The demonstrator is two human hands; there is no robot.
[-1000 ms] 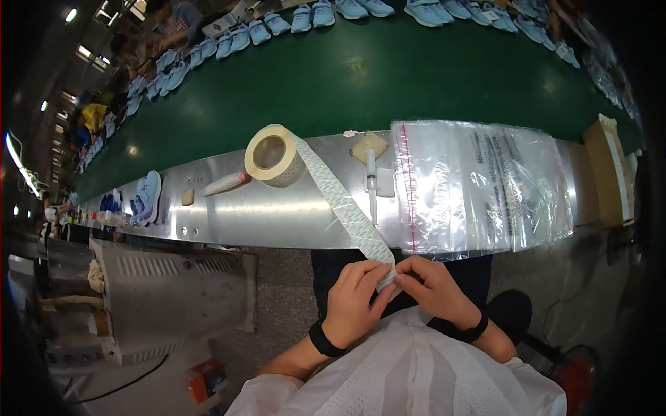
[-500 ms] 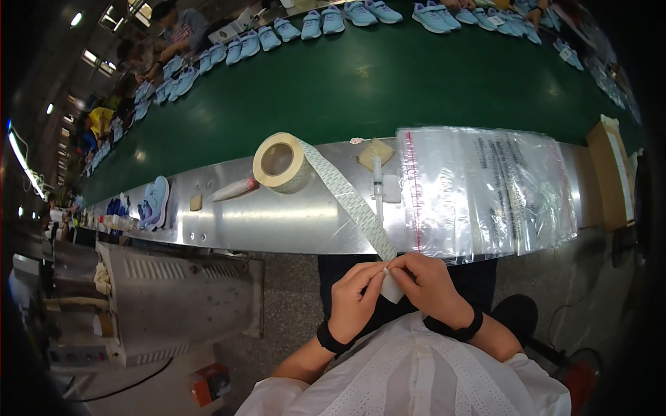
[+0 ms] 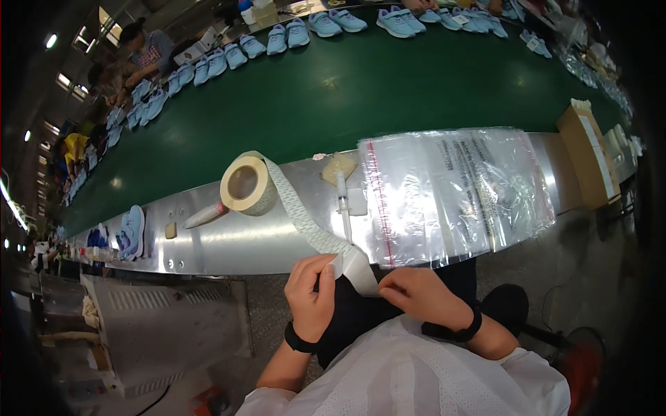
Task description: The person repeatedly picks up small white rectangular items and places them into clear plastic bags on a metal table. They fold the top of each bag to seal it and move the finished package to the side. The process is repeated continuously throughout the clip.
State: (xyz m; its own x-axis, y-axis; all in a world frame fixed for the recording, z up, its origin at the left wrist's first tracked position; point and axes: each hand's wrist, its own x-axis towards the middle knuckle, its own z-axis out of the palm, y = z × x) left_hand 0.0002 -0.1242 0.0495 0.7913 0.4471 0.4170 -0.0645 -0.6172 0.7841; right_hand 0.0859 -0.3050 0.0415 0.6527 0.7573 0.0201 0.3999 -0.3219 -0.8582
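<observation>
White label strip (image 3: 297, 211): ran down and right from the label roll (image 3: 262, 197), its print too small to read.
Left hand (image 3: 310, 295): pinched a small white piece (image 3: 338, 267), partly covered, below and right of the roll.
Right hand (image 3: 420, 295): narrow, fingers pressed together on the strip's end, contact mostly hidden.
Syringe (image 3: 343, 201): lay right of the roll, lower tip hard to make out.
</observation>
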